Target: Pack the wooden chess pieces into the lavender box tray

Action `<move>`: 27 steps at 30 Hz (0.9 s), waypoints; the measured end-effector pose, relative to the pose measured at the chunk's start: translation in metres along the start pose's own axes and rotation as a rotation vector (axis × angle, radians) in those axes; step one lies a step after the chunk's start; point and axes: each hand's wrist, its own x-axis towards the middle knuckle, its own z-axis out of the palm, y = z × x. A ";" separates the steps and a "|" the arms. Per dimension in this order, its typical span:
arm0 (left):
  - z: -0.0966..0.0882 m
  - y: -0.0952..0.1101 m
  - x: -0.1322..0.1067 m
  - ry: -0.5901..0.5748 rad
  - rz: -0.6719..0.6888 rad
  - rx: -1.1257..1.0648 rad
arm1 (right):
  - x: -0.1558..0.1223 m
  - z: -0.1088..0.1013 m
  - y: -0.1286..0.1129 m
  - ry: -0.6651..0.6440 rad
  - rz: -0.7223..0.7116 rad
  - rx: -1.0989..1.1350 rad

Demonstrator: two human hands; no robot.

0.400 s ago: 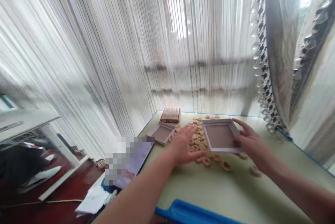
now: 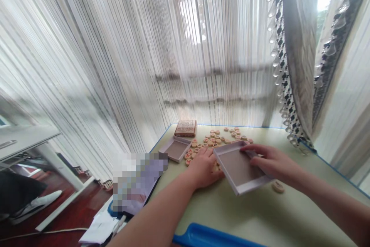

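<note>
Pale cardboard-like tray (image 2: 243,168) probably handles light and stiff; hold by its walls (image 2: 254,184). Right hand (image 2: 270,161) pinches its right side; left hand (image 2: 204,168) lies spread over round pieces (image 2: 218,141).

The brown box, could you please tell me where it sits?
In the head view, the brown box lies near the far left corner of the table, just beyond the unheld shallow tray.

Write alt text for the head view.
The right hand holds a shallow tray above a pale table; the left hand is among round, marked pieces. A second tray and brown box lie near the table's left edge; a striped curtain hangs behind.
</note>
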 end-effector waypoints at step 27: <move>-0.019 -0.027 -0.001 0.235 -0.052 0.010 | -0.027 0.031 -0.011 -0.049 -0.428 -0.673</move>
